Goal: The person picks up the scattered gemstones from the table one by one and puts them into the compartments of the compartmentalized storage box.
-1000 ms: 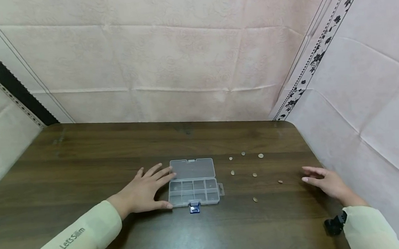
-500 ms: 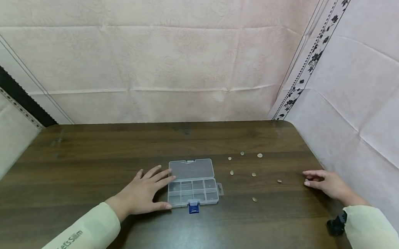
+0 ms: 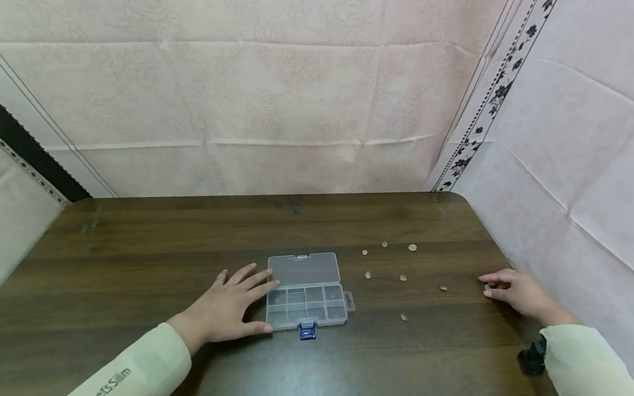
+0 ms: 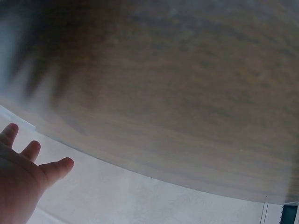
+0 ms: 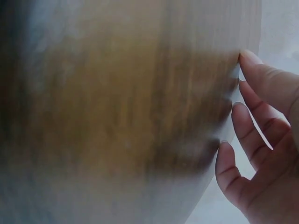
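Mostly, the two wrist views give little: the left wrist view shows blurred wood grain of the tabletop [image 3: 133,254] and only a thumb and two fingertips of the left hand [image 4: 21,186] cut off at the lower left corner; the right wrist view shows blurred wood and the right hand's [image 5: 266,154] lightly bent fingers, their tips touching the wood. What the small pieces are made of is too small to tell, and whether any lie inside the box cannot be made out.

From the head view, one clear plastic organizer box [image 3: 305,292] lies open near the middle of the tabletop, toward the near edge, its lid [image 3: 303,269] flat on the wood behind the divided tray and one blue latch [image 3: 307,331] at its near side. The tray seems to have eight compartments in two rows, though the dividers are faint.

The left hand [image 3: 226,305] lies flat with fingers spread wide, holding nothing, fingertips touching the box's left side. The right hand [image 3: 517,294] rests near the right edge of the tabletop, fingers loosely curled, holding nothing visible.

Seven small pale pieces [image 3: 403,277] are scattered between the box and the right hand, the nearest one [image 3: 443,288] just beside the right fingertips. One dark strap [image 3: 531,358] shows at the right wrist.
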A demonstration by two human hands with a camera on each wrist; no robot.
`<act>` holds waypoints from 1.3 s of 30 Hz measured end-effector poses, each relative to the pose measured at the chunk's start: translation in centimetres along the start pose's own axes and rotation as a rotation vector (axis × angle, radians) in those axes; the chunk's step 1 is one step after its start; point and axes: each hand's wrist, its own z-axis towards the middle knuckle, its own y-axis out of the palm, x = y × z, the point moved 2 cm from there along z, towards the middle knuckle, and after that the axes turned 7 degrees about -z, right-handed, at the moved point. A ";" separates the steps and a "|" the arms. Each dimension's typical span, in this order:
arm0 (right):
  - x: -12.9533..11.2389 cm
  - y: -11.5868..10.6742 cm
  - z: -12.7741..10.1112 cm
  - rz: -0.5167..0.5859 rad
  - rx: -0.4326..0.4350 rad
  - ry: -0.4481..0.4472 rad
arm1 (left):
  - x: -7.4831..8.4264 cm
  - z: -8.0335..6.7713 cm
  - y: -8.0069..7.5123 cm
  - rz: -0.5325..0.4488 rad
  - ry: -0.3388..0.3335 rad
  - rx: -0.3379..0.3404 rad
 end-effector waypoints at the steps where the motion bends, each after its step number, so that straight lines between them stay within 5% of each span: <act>1: -0.1 0.0 0.0 -0.005 0.001 -0.004 | 0.0 0.0 0.0 0.001 -0.001 -0.001; 27: -0.7 0.0 0.4 -0.034 -0.009 -0.029 | -0.2 0.1 0.2 0.019 -0.003 0.001; 39: -3.2 -0.6 1.3 -0.118 0.147 -0.158 | -0.1 0.0 0.2 0.016 0.004 0.008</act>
